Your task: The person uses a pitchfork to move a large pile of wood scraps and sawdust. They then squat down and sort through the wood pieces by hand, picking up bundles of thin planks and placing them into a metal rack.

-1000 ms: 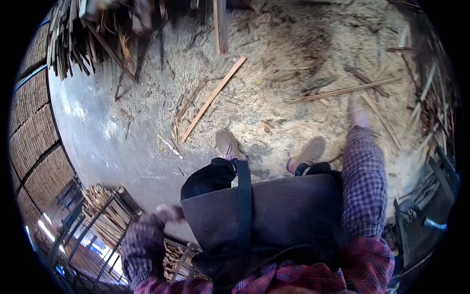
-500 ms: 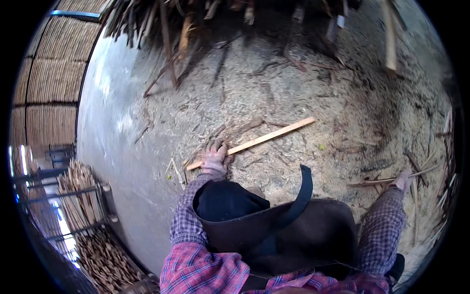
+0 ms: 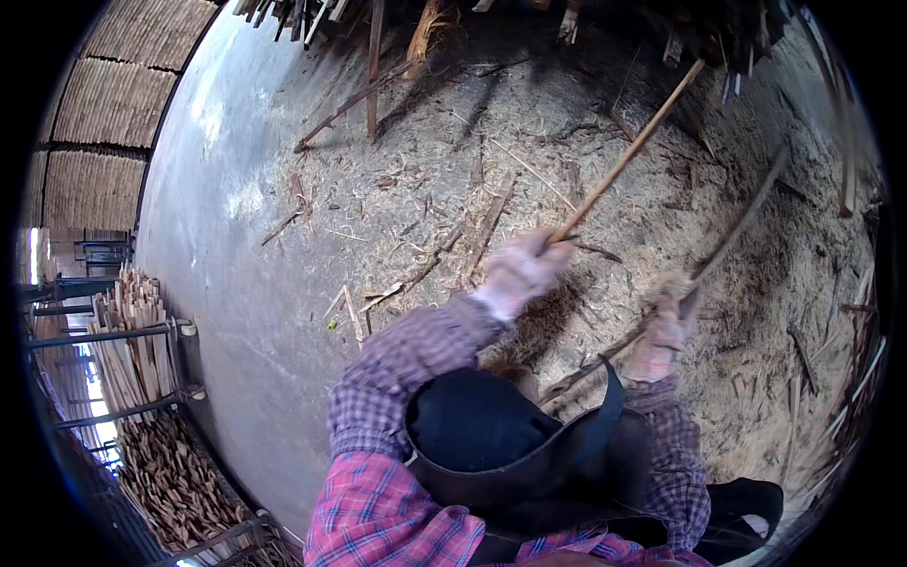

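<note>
My left hand (image 3: 527, 272), gloved and a little blurred, is closed round the lower end of a thin wooden strip (image 3: 631, 151). The strip slants up and away to the right, toward the dark wood pile. Lower and further right, my right hand (image 3: 661, 338) grips a longer, darker wooden stick (image 3: 743, 223). One end of that stick reaches back close to the dark apron (image 3: 491, 487) on my lap; the other points to the far right. The two pieces lie apart, roughly side by side. Motion blurs the dark stick's far part.
Shavings and bark scraps (image 3: 416, 274) litter the concrete floor (image 3: 236, 312). A pile of wood (image 3: 699, 38) overhangs the far edge. Metal racks with stacked wood strips (image 3: 132, 340) stand at the left, below bundled slats (image 3: 90, 189). Loose sticks (image 3: 846, 161) lean at the far right.
My left hand has left the floor and moved right, raising a strip that lay flat. My right hand has come inward from the far right with the dark stick in it.
</note>
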{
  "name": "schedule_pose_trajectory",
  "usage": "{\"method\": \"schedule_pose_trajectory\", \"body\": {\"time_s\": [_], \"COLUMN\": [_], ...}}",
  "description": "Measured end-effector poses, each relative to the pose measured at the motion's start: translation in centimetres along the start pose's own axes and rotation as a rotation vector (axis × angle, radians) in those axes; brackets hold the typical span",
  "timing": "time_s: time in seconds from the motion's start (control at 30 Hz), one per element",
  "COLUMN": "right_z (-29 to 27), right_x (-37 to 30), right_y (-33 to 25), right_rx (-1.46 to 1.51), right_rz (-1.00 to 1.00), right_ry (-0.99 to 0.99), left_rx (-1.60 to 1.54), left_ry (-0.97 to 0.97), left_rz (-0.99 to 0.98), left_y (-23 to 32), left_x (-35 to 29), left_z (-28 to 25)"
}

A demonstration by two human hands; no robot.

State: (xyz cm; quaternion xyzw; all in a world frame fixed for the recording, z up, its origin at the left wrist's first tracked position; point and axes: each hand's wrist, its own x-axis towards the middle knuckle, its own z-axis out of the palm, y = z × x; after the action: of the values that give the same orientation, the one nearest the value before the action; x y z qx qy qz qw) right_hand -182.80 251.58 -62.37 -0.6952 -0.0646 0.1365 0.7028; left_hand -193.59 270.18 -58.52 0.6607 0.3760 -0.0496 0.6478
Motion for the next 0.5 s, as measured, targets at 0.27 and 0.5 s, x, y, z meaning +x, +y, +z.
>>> {"method": "schedule_pose_trajectory", "body": {"time_s": [0.27,0.5], "right_z": [1.8,3.2], "right_x": [3.3,5.4], "right_y": [8.4,3.0], "right_rx": [0.384,-0.240], "right_rz": [0.746,0.575], "right_ry": [-0.196,0.000], "left_rx": [-0.529,-0.922], "left_ry": [-0.061,0.552], "left_rz": [0.205,0.319], "left_y": [-1.9,-3.0], "left_x": [5.6,8.0], "left_z": [6.2,-16.9]}}
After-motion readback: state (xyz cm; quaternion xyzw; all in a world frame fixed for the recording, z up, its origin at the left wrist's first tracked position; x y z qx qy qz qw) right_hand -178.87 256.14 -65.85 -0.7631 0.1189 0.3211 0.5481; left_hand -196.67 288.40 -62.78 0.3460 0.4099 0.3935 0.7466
